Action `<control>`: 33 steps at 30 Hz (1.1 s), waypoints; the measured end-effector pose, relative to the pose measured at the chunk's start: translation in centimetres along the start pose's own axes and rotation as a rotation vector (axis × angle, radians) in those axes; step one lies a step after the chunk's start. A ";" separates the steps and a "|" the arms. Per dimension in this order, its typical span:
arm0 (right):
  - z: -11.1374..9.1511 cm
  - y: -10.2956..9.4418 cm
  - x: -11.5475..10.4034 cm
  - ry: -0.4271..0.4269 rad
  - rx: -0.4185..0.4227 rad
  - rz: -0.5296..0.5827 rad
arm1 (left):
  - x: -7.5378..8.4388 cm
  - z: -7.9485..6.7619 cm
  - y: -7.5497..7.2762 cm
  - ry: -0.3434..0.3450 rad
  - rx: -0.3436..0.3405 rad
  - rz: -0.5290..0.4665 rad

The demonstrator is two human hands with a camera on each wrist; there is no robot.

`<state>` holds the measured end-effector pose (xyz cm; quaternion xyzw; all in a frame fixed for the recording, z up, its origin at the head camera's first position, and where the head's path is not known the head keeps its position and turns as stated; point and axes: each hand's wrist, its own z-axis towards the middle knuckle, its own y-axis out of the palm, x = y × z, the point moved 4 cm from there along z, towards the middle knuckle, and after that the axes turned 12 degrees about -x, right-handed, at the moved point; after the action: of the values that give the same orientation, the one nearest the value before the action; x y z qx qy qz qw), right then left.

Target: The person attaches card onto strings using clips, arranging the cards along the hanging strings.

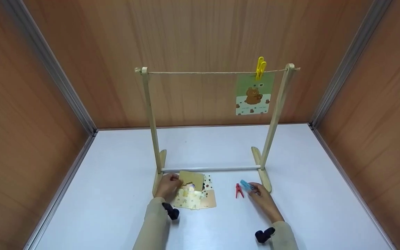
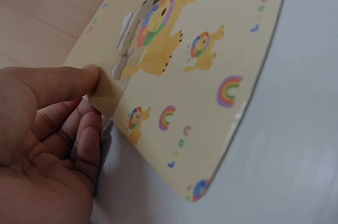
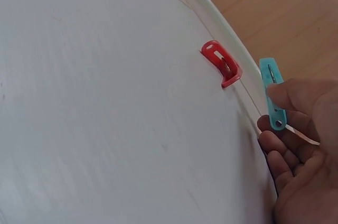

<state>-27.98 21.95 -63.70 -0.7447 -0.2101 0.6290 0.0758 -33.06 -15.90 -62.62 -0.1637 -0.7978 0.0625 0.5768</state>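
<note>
My left hand [image 1: 167, 186] pinches the edge of a yellow card [image 2: 198, 121] between thumb and fingers. Lions and small rainbows are printed on it, and its upper part is plain tan. In the head view this card [image 1: 191, 177] overlaps other printed cards [image 1: 209, 198] on the white table. On the right, my right hand [image 1: 261, 197] holds a light blue clothespin [image 3: 269, 71] between thumb and fingertips. Just left of that hand a red clothespin [image 1: 239, 191] stands on the table.
Behind the hands stands a wooden frame [image 1: 274, 125] with a string [image 1: 200, 73] across its top. A yellow clothespin [image 1: 260, 67] holds a green-and-white bear card [image 1: 253, 95] on the string's right part. Wooden walls [image 1: 200, 34] enclose the table.
</note>
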 end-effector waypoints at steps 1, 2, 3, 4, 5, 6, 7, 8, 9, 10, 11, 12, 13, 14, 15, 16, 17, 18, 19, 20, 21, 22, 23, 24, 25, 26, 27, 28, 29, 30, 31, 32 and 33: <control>0.0 0.0 0.0 0.006 0.001 -0.002 | 0.1 -0.1 0.1 0.004 -0.001 0.002; 0.0 0.0 0.0 0.007 0.002 -0.005 | 0.1 -0.2 0.1 0.014 -0.003 0.006; 0.0 0.0 0.0 0.009 0.005 -0.006 | 0.2 -0.3 0.1 0.021 -0.005 0.001; 0.1 0.0 -0.1 0.007 0.008 -0.003 | 0.3 -0.3 0.2 0.024 -0.008 -0.010; 0.2 -0.1 -0.1 0.004 0.012 -0.003 | 0.4 -0.3 0.1 0.024 -0.011 -0.022; 0.3 -0.1 -0.1 0.005 0.018 -0.003 | 0.4 -0.3 0.1 0.021 -0.017 -0.039; 0.3 -0.1 -0.1 0.004 0.025 -0.008 | 0.5 -0.3 0.0 0.016 -0.026 -0.051; 0.4 -0.1 -0.1 0.004 0.034 -0.016 | 0.6 -0.3 0.0 0.009 -0.035 -0.059; 0.4 -0.1 -0.1 0.007 0.041 -0.019 | 0.7 -0.4 -0.1 -0.004 -0.045 -0.073; 0.4 -0.1 -0.1 0.008 0.049 -0.020 | 0.7 -0.4 -0.1 -0.016 -0.052 -0.078; 0.4 -0.2 -0.1 0.008 0.054 -0.014 | 0.9 -0.4 -0.1 -0.019 -0.062 -0.076; 0.5 -0.2 -0.1 0.010 0.059 -0.009 | 1.0 -0.4 -0.1 -0.022 -0.070 -0.075; 0.5 -0.3 -0.1 0.012 0.060 -0.001 | 1.1 -0.3 -0.1 -0.021 -0.077 -0.068; 0.5 -0.4 -0.1 0.015 0.061 0.010 | 1.1 -0.3 0.0 -0.021 -0.081 -0.063; 0.5 -0.4 -0.2 0.018 0.062 0.021 | 1.2 -0.2 0.0 -0.018 -0.083 -0.063; 0.5 -0.5 -0.2 0.018 0.065 0.029 | 1.3 -0.2 0.0 -0.011 -0.087 -0.059; 0.6 -0.6 -0.2 0.018 0.066 0.034 | 1.4 -0.2 0.0 -0.003 -0.091 -0.059; 0.6 -0.6 -0.2 0.020 0.066 0.035 | 1.5 -0.2 0.0 -0.001 -0.095 -0.061; 0.6 -0.6 -0.2 0.019 0.066 0.035 | 1.6 -0.1 0.0 0.000 -0.098 -0.064; 0.6 -0.7 -0.3 0.016 0.066 0.033 | 1.6 -0.1 0.0 0.001 -0.102 -0.066; 0.6 -0.7 -0.3 0.012 0.065 0.030 | 1.8 -0.1 0.0 0.002 -0.106 -0.068; 0.6 -0.7 -0.3 0.009 0.063 0.029 | 1.9 -0.2 0.0 0.000 -0.112 -0.071; 0.6 -0.7 -0.3 0.012 0.059 0.032 | 2.0 -0.2 0.0 -0.003 -0.119 -0.076; 0.6 -0.8 -0.3 0.018 0.056 0.038 | 2.1 -0.2 0.0 -0.005 -0.126 -0.081; 0.5 -0.8 -0.3 0.023 0.053 0.041 | 2.2 -0.3 0.1 -0.008 -0.131 -0.086; 0.5 -0.8 -0.3 0.031 0.051 0.046 | 2.4 -0.4 0.1 -0.012 -0.136 -0.093; 0.5 -0.8 -0.3 0.037 0.050 0.047 | 2.5 -0.4 0.1 -0.015 -0.140 -0.098; 0.5 -0.8 -0.3 0.045 0.048 0.053 | 2.7 -0.5 0.1 -0.015 -0.143 -0.099; 0.5 -0.9 -0.3 0.052 0.047 0.058 | 2.9 -0.5 0.1 -0.012 -0.143 -0.100; 0.5 -0.9 -0.4 0.054 0.045 0.063 | 3.1 -0.5 0.1 -0.009 -0.141 -0.100; 0.5 -1.0 -0.4 0.054 0.043 0.061 | 3.3 -0.5 0.1 -0.007 -0.140 -0.099; 0.5 -1.0 -0.4 0.057 0.041 0.063 | 3.4 -0.5 0.1 -0.007 -0.137 -0.099; 0.4 -1.1 -0.5 0.056 0.039 0.061 | 3.6 -0.5 0.1 -0.004 -0.134 -0.092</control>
<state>-28.70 22.66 -62.89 -0.7664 -0.1726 0.6139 0.0770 -33.55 -14.62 -59.23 -0.1651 -0.8081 -0.0171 0.5652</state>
